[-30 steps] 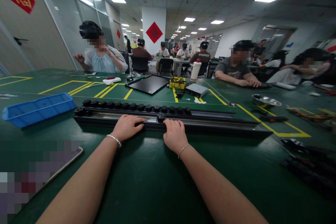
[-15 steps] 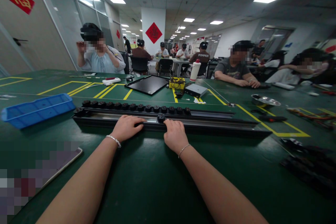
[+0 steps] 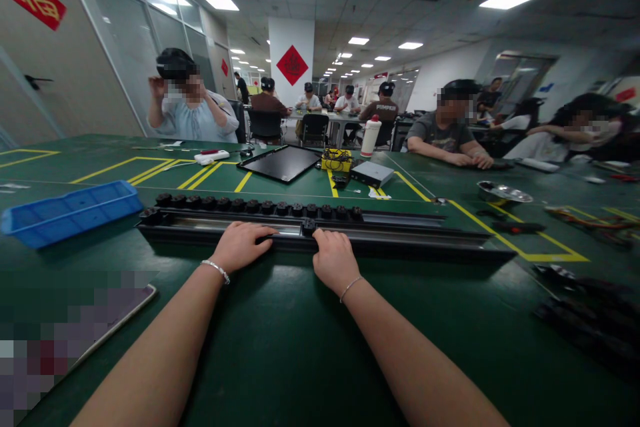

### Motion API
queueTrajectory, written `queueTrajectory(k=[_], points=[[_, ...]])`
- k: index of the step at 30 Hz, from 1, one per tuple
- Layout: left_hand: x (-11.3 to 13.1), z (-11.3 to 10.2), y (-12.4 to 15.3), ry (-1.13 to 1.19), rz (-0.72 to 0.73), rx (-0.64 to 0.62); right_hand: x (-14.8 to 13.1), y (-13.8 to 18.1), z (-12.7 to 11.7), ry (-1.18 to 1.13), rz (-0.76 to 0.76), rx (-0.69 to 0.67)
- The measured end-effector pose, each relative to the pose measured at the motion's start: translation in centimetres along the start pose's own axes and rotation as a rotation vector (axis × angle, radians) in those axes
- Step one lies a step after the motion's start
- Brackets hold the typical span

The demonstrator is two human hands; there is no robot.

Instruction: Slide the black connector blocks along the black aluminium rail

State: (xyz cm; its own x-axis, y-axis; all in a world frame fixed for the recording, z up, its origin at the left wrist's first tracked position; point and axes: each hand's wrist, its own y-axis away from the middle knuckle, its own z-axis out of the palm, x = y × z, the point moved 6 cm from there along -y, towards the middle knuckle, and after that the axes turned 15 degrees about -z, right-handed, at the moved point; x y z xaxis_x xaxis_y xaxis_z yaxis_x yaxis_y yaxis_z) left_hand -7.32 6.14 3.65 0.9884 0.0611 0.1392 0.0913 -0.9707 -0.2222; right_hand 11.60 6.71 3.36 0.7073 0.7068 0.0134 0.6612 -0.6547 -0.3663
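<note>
A long black rail (image 3: 425,244) with a shiny channel lies crosswise on the green table in front of me. My left hand (image 3: 244,244) grips its near edge left of the middle, fingers bent over it and thumb pointing right. Inside the channel sits a small black block (image 3: 309,227) with a round top. My right hand (image 3: 335,255) is closed at this block's right side; its fingertips are partly hidden. A similar block (image 3: 150,215) is at the rail's left end. Behind, a row of several such blocks (image 3: 253,206) stands along a second black rail (image 3: 405,218).
A blue plastic bin (image 3: 75,212) stands at left, a pixelated flat item (image 3: 95,340) near front left. Farther back are a black panel (image 3: 280,163), a yellow box with cables (image 3: 337,159), a grey box (image 3: 373,173), a bottle (image 3: 371,137) and a metal bowl (image 3: 504,192). People sit opposite.
The view has tilted very slightly. Both hands stay in place on the rail, and the small black block appears barely shifted beside the right fingertips.
</note>
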Motion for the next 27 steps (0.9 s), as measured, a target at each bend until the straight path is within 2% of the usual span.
queueTrajectory(k=[27], points=[[-0.03, 0.15, -0.02, -0.019, 0.006, 0.004, 0.32, -0.08, 0.03, -0.013, -0.039, 0.008]])
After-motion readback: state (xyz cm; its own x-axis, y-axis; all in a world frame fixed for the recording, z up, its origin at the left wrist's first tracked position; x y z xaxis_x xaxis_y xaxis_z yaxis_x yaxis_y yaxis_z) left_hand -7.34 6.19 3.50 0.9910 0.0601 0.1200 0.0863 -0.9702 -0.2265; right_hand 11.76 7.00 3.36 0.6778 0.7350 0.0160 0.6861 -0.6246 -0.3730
